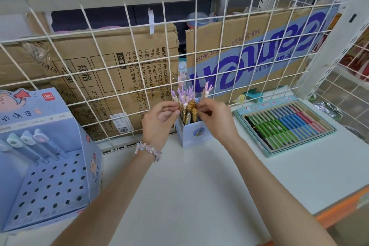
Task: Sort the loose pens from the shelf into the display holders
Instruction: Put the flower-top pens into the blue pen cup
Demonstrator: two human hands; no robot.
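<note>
Both hands, my left hand (159, 118) and right hand (214, 118), pinching pens (188, 109) in back-edge holder (194, 134); crowded holder may tip if jostled.

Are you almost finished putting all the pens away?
Nearly, it seems. The small blue cup by the wire grid already stands full of gold and antler-topped pens. Both hands are at it now: the left hand pinches pens at the cup's left side, the right hand pinches one at its right. No loose pens show on the white shelf. The big holed holder holds only a few pens.
</note>
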